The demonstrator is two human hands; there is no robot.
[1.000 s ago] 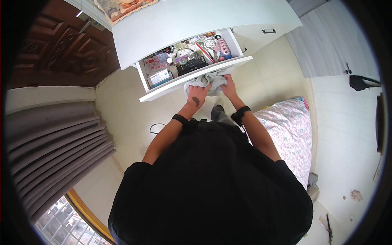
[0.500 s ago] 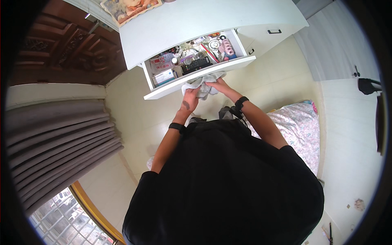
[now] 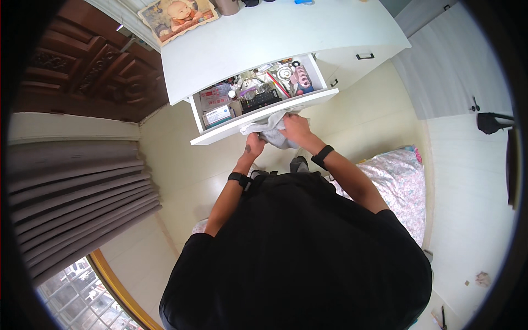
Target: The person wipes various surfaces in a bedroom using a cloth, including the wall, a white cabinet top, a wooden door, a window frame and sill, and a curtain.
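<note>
A light grey cloth [image 3: 276, 135] hangs bunched between my hands, just in front of the pulled-out white drawer [image 3: 220, 132]. My left hand [image 3: 255, 144] grips its left side with curled fingers. At the cloth's upper right, my right hand [image 3: 297, 129] closes on it near the drawer front. Inside the drawer lie a white box [image 3: 218, 115], a black tray-like item [image 3: 260, 101], a red stick [image 3: 278, 85], a pink object [image 3: 302, 80] and a round white coil [image 3: 284, 73] among other small items.
The white cabinet top [image 3: 286, 36] carries a picture of a baby [image 3: 179, 16] and a brown container [image 3: 227, 6]. A floral-covered bed or mattress [image 3: 399, 176] is at right. Grey curtains [image 3: 82, 184] and a carved brown door [image 3: 104, 60] are at left.
The cloth has shifted in my hands and hangs in a different bunch. My right hand has turned so its back faces up. The view has tilted, showing more of the cabinet top.
</note>
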